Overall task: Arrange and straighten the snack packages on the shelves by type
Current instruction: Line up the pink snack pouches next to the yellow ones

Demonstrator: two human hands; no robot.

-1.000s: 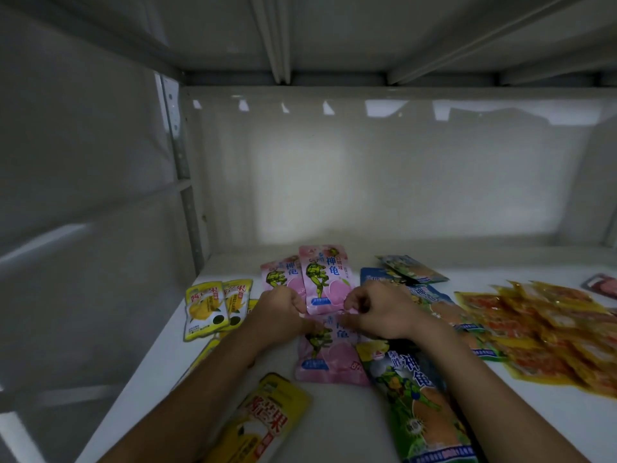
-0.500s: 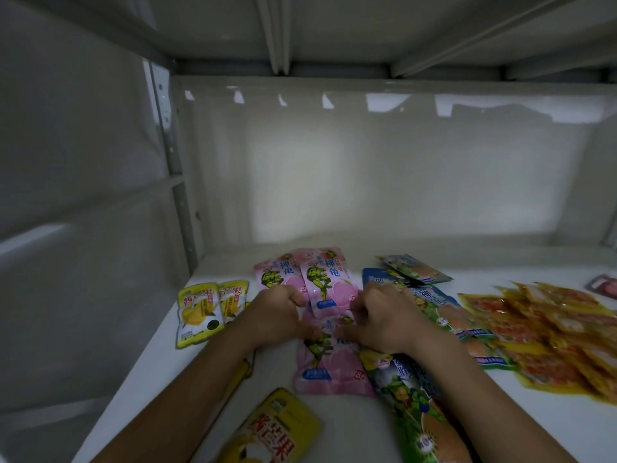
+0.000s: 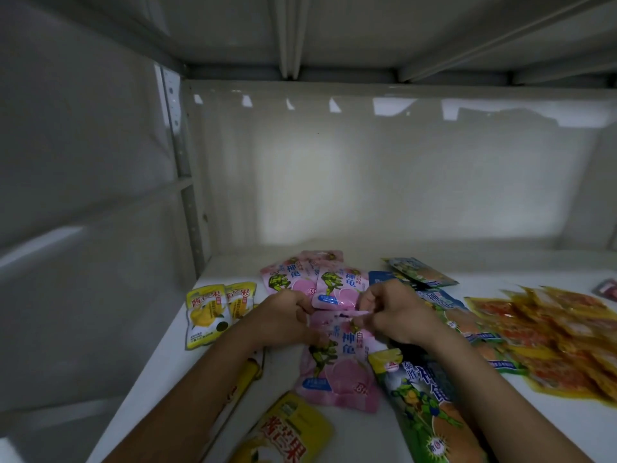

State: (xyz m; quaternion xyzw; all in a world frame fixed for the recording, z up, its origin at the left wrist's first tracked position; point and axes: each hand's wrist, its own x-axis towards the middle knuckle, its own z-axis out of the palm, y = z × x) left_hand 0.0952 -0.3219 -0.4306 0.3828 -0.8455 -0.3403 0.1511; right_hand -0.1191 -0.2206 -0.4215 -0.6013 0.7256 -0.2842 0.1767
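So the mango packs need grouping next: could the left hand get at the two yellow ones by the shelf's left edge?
Probably yes. The yellow packs lie uncovered just left of the left hand, but it must first release the pink pack.

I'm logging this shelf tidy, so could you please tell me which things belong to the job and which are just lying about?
In the job:
- left hand and right hand, pinching the near pink packet
- pink packets behind

Lying about:
- yellow mango packets
- green-orange packet
- orange packets

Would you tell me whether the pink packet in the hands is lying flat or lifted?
Partly lifted: both hands pinch the pink packet by its top edge, its lower part resting on the shelf.
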